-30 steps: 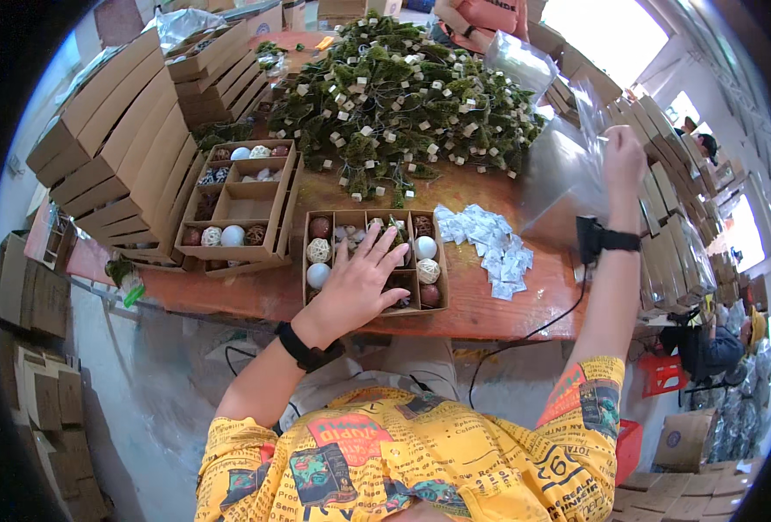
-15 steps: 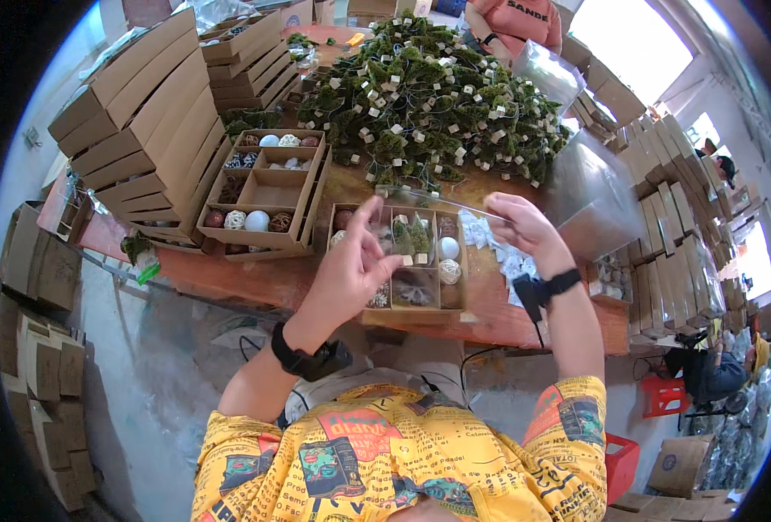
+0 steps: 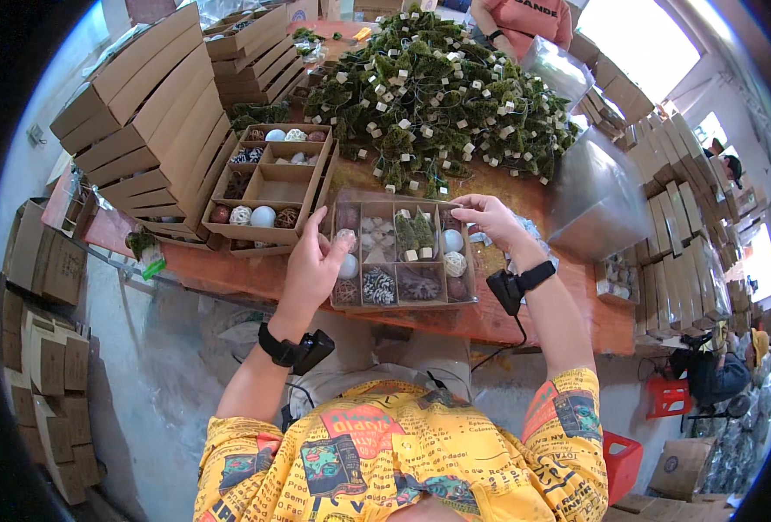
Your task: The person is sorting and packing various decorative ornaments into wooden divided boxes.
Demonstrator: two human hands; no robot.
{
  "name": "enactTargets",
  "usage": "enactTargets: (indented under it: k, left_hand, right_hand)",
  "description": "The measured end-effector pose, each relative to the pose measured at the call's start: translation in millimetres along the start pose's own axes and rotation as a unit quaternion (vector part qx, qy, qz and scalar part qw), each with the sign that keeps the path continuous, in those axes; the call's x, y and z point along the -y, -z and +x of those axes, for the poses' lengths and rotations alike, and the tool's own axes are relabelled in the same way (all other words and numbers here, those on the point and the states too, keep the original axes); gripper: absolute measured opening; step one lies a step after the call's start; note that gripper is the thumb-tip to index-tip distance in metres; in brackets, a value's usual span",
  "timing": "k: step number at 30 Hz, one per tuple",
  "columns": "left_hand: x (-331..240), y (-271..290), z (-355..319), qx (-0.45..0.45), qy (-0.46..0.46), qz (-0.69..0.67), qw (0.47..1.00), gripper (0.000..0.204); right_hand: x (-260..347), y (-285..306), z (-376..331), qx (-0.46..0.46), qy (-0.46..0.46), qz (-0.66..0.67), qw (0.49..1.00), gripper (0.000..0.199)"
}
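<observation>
A cardboard compartment box (image 3: 404, 310) stands in front of me on the table. In it are two small green trees (image 3: 416, 233) with pale block bases, a dark pinecone with white tips (image 3: 378, 285), and white and brown balls. A clear plastic lid (image 3: 377, 207) lies over the box, its edges overhanging a little. My left hand (image 3: 311, 265) grips the left edge of the lid, thumb on top. At its far right corner, my right hand (image 3: 494, 224) pinches the lid between thumb and fingers.
Another filled compartment box (image 3: 268, 233) sits to the left beside tall stacks of boxes (image 3: 146, 130). A heap of green trees (image 3: 442, 104) covers the table's far side. Clear plastic lids (image 3: 598, 196) stand stacked at right. A person (image 3: 524, 22) is across the table.
The lid, tilted above the box before, is now down over it. My right hand has moved left and slightly nearer; my left hand has shifted left to the lid's edge.
</observation>
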State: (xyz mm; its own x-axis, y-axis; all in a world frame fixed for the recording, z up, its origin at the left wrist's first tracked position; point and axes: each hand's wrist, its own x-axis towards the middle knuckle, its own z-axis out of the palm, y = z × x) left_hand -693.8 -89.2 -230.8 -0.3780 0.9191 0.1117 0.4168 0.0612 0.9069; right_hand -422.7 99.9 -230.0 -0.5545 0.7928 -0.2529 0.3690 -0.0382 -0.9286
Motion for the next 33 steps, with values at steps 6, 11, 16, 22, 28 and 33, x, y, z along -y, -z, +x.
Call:
enactTargets:
  k: [6, 11, 16, 22, 28, 33]
  left_hand:
    - [6.0, 5.7, -8.0, 0.017, -0.010, -0.076, 0.997, 0.062]
    - [-5.7, 4.4, -12.5, 0.035, 0.031, -0.110, 0.993, 0.058]
    - [8.0, -5.0, -11.9, 0.023, 0.033, -0.126, 0.991, 0.054]
    - [19.9, -9.6, -22.1, 0.012, 0.020, -0.112, 0.993, 0.054]
    - [27.4, -12.6, -15.5, 0.042, 0.039, -0.176, 0.983, 0.047]
    - [24.9, -21.2, -22.7, -0.028, 0.001, -0.216, 0.976, 0.041]
  right_hand:
    - [-0.6, -10.5, -1.2, -0.034, 0.001, -0.073, 0.997, 0.035]
    - [6.9, -21.3, -7.9, -0.048, 0.031, -0.114, 0.992, 0.038]
    - [10.4, -27.9, -9.9, -0.058, 0.030, -0.085, 0.994, 0.034]
    - [0.0, -25.4, -6.5, -0.070, 0.101, -0.109, 0.986, 0.032]
    - [-7.9, -30.2, 0.3, -0.044, 0.062, -0.045, 0.996, 0.034]
    - [-23.1, -24.5, 7.0, -0.071, 0.141, -0.154, 0.975, 0.031]
